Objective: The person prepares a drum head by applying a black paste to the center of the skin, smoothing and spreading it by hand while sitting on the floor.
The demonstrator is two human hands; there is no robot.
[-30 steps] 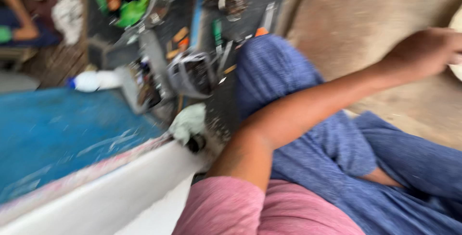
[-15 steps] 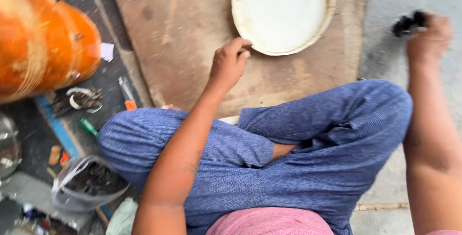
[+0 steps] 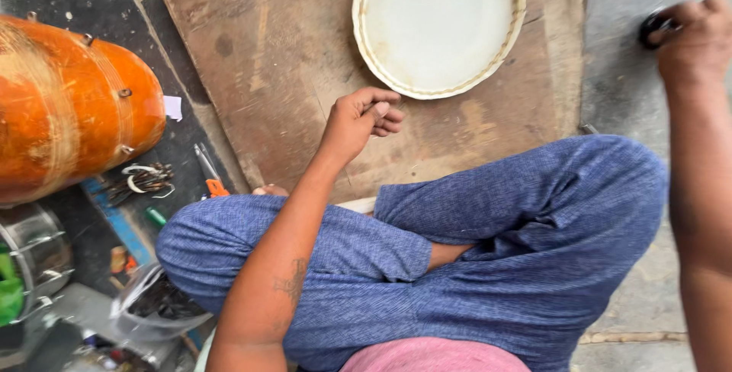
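A round white drum skin (image 3: 438,21) with a laced rim lies on a brown wooden board (image 3: 282,59) in front of my crossed legs in blue trousers. My left hand (image 3: 358,120) hovers at the skin's near edge, fingers curled around a small thin object that I cannot make out. My right hand (image 3: 690,40) is off to the right over the grey floor, closed on a small black object (image 3: 654,27).
An orange drum shell (image 3: 69,105) lies at the left. Beside it are metal hooks (image 3: 141,179), an orange-handled tool (image 3: 210,177), a steel vessel (image 3: 30,254) and a clear plastic bag (image 3: 149,307) of small parts.
The view swung from the cluttered left side to the board and drum skin. My left hand drew back slightly from the skin's rim; my right hand stays at the right with the black object.
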